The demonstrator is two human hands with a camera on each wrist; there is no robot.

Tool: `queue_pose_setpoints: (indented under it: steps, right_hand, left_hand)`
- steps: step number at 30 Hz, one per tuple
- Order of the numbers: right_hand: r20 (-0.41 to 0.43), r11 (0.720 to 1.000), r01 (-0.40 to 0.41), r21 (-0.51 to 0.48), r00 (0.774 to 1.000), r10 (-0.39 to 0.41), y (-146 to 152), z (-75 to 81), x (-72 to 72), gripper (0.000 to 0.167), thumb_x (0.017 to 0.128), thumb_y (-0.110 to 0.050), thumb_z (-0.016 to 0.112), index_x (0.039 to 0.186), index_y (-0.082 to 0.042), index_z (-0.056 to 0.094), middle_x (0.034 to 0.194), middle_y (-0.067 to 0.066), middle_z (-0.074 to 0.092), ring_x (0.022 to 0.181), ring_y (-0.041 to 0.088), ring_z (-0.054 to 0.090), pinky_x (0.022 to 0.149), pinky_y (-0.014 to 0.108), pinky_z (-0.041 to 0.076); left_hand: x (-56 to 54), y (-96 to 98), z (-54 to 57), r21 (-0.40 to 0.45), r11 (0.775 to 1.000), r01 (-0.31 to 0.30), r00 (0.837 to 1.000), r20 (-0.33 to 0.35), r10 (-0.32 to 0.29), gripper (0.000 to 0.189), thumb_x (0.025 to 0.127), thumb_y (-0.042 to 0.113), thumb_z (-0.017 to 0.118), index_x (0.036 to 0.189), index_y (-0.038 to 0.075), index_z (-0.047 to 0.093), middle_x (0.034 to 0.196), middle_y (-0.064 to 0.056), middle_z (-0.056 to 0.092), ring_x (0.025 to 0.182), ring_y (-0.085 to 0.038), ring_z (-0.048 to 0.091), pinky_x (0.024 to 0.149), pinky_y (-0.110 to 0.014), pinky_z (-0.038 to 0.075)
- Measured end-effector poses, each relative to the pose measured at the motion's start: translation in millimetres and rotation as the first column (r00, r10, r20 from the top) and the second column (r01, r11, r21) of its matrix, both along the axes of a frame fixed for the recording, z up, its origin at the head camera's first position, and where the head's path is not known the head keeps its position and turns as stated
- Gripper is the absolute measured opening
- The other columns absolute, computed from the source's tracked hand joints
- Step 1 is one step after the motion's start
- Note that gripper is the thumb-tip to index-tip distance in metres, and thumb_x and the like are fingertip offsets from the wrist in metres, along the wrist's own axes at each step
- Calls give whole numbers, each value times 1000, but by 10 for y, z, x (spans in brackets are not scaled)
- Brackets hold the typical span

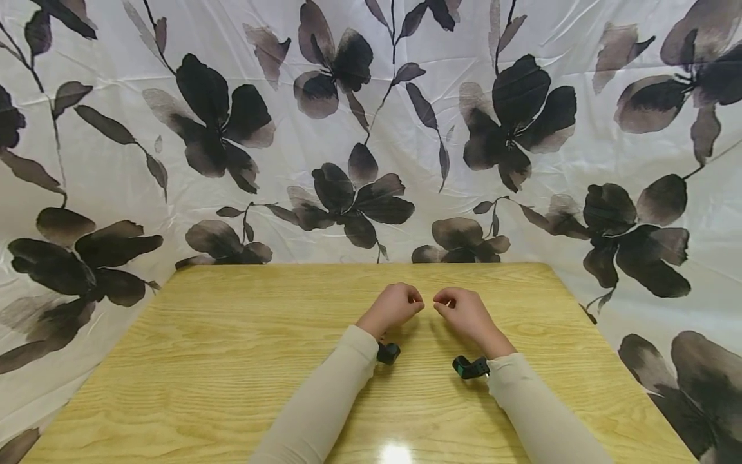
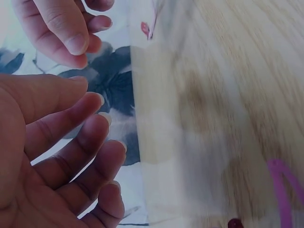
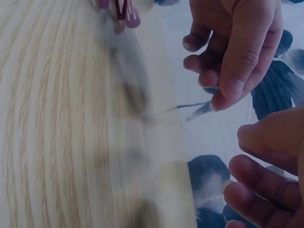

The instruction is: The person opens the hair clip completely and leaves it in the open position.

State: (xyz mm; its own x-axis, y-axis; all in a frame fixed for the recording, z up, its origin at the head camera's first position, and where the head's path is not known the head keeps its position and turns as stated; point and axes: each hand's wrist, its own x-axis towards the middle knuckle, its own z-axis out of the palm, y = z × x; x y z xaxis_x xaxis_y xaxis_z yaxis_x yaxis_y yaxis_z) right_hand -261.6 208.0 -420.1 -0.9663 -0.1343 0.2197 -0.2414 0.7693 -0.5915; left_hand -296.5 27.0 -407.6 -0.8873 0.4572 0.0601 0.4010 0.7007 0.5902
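My left hand (image 1: 395,305) hovers over the wooden table (image 1: 232,361), its thumb and fingers loosely bent. Facing it across a small gap is my right hand (image 1: 462,312), bent in much the same way. Nothing shows between the fingers of either. In the left wrist view, the left thumb (image 2: 57,95) lies close to the index fingertip. The right thumb (image 3: 270,135) stands slightly apart from its fingers in the right wrist view. Pink and dark red pieces like hair clips (image 3: 124,13) appear at that view's top edge; a pink strip (image 2: 283,194) shows in the left wrist view.
A white cloth with dark flowers (image 1: 348,129) hangs behind the table and along its sides. Black wrist cameras (image 1: 471,367) sit at both cuffs, under light sleeves (image 1: 330,399). The table's far edge (image 1: 359,264) lies just beyond the hands.
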Motion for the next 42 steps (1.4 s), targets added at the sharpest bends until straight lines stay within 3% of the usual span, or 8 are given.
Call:
queue_pose_setpoints:
  steps: [14,24,32,42]
  right_hand:
    - [-10,999,48,13,999,-48,132,-25,-4,19,93,-18,63,106,-7,71,98,6,71,82,20,61,73,38,51]
    - [8,995,97,-5,995,-97,258,-41,-10,21,95,-18,60,108,-6,71,101,9,71,87,23,62,79,43,50]
    - [15,992,127,-7,992,-126,346,-71,-20,21,95,-18,59,107,-6,71,96,7,69,82,21,59,75,39,48]
    - [44,989,148,-5,988,-147,446,-115,-13,22,94,-19,60,108,-5,70,102,10,71,81,21,62,73,40,50]
  left_hand:
    - [-69,118,-70,-12,1000,-7,1000,4,7,22,96,21,60,110,9,71,103,-4,71,93,-18,64,81,-33,52]
    - [-123,218,-71,-19,1000,3,1000,15,-3,26,96,20,58,118,8,68,109,-6,70,98,-20,64,85,-34,51]
    - [-135,322,-59,-25,1000,17,1000,26,-17,26,96,18,59,118,8,67,111,-6,69,100,-20,64,87,-34,51]
    - [-188,421,-146,-57,998,37,999,11,-37,26,95,18,60,118,9,68,108,-4,69,95,-16,63,83,-30,51]
